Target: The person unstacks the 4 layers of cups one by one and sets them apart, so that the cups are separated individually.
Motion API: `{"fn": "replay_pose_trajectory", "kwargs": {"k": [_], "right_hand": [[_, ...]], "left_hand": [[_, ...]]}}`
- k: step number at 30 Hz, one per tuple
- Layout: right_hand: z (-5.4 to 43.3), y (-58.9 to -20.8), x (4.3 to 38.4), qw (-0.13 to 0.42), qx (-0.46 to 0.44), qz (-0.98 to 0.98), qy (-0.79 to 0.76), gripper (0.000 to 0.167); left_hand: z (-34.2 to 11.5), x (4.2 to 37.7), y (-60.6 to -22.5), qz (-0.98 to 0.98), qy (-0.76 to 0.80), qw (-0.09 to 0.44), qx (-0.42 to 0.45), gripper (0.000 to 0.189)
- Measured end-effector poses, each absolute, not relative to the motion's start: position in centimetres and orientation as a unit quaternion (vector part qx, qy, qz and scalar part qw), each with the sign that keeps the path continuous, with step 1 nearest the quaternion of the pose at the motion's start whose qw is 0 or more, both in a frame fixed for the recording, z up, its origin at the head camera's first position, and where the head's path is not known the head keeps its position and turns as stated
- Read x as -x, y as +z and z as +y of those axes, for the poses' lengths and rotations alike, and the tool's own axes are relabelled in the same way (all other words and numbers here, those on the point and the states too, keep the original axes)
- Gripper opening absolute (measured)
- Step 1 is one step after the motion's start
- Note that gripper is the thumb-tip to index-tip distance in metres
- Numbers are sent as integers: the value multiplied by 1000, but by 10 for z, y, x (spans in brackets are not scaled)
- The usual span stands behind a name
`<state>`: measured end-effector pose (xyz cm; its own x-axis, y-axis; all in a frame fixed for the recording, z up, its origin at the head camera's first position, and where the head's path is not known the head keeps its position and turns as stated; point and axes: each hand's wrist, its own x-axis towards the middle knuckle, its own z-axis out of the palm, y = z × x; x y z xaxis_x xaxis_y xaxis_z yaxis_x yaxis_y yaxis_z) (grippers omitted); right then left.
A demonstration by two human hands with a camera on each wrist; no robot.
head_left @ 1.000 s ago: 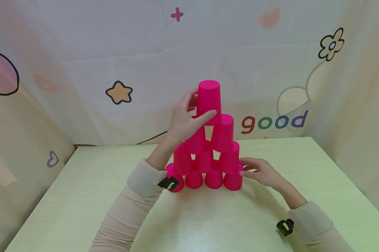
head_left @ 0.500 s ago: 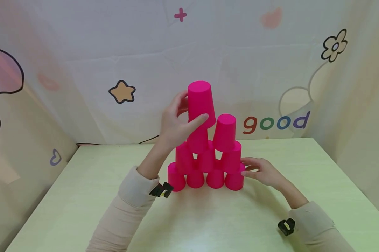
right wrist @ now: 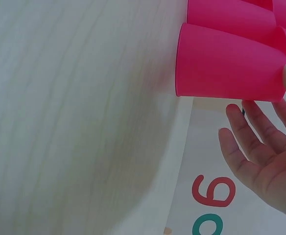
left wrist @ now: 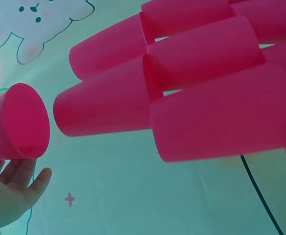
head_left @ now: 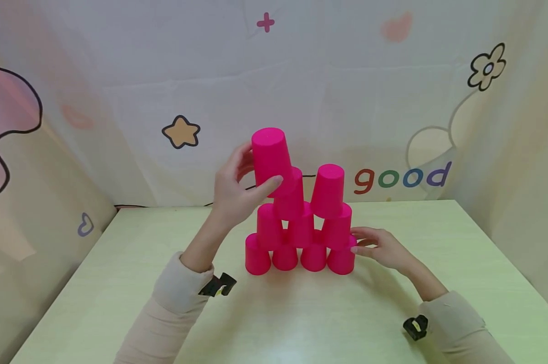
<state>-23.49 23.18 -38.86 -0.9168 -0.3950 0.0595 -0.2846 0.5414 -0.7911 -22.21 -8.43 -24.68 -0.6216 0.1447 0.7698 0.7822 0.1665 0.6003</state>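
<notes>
My left hand (head_left: 237, 194) grips an upside-down pink cup (head_left: 270, 156), thumb across its front and fingers behind. The held cup leans slightly and overlaps the left cup of the stack's upper row in the head view. In the left wrist view its open mouth (left wrist: 28, 120) shows, with a gap to the stacked cups (left wrist: 104, 105). Below stands a pyramid of upside-down pink cups: two on top (head_left: 328, 191), three in the middle (head_left: 301, 225), several at the bottom (head_left: 257, 255). My right hand (head_left: 385, 247) rests loosely spread at the bottom right cup (right wrist: 231, 63), thumb tip on its side.
The pyramid stands on a pale wooden table (head_left: 292, 318). Behind it hangs a white cloth (head_left: 219, 101) printed with a star, a flower and the word "good". Each sleeve has a black clip-like device (head_left: 415, 327) near the cuff.
My left hand has lifted the cup off the top of the pyramid and moved it left and slightly down, tilting it. My right hand has stayed at the bottom right cup.
</notes>
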Motion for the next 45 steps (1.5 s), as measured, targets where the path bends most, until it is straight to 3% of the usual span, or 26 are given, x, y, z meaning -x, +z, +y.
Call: {"fn": "replay_pose_trajectory", "kwargs": {"k": [9, 20, 29, 45], "right_hand": [[231, -388, 234, 56, 194, 878, -433, 51], [230, -387, 234, 64, 192, 874, -441, 53], [230, -385, 233, 63, 195, 874, -440, 53], [231, -388, 235, 60, 193, 878, -435, 54]], "left_hand": [[-109, 217, -260, -722, -539, 284, 329, 59], [-140, 208, -282, -765, -529, 248, 272, 66], [-161, 204, -300, -772, -518, 260, 263, 62], [-206, 206, -336, -812, -505, 238, 173, 61]]}}
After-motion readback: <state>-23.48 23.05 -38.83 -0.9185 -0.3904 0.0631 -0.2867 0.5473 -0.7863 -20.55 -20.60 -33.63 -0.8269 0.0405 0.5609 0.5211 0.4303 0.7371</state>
